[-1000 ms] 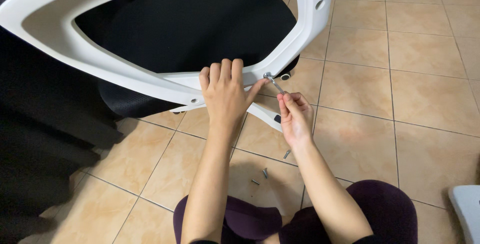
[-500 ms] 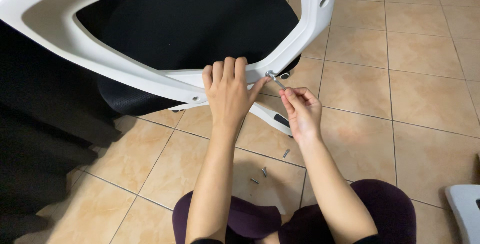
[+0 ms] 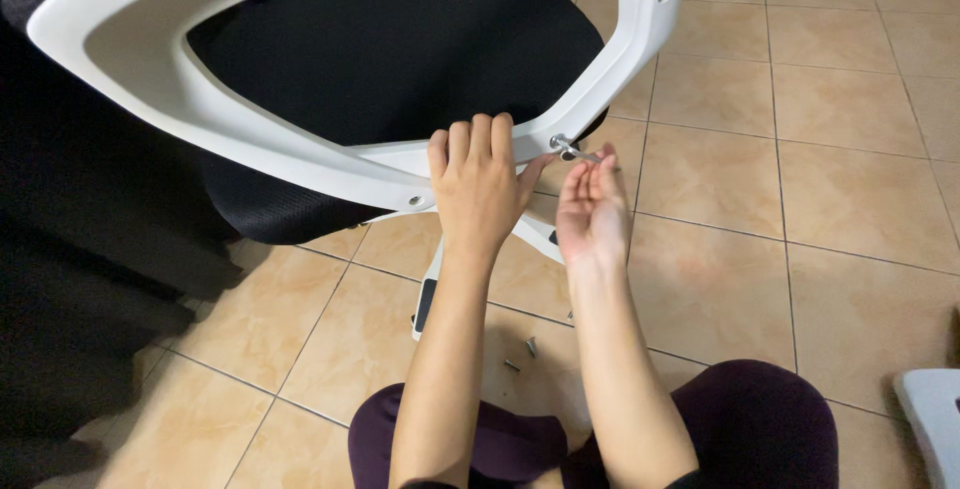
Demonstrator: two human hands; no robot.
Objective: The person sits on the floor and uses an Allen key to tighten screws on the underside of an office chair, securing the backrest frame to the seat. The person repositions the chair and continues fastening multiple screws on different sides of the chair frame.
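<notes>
A white plastic chair frame lies tilted over a black seat cushion. My left hand grips the frame's lower bar, fingers curled over its edge and thumb stretched toward a bolt hole. A small metal hex key sticks out of the frame at that corner. My right hand is just right of the left one, fingers pointing up and pinching the key's free end. Both forearms reach up from my lap.
Beige floor tiles surround the chair. A few loose screws lie on the tiles near my knees. A white chair leg with a black caster pokes out under the frame. At the bottom right corner sits a white object.
My right hand has turned at the key, going from knuckles-up to fingers pointing upward. My left hand has stayed on the frame.
</notes>
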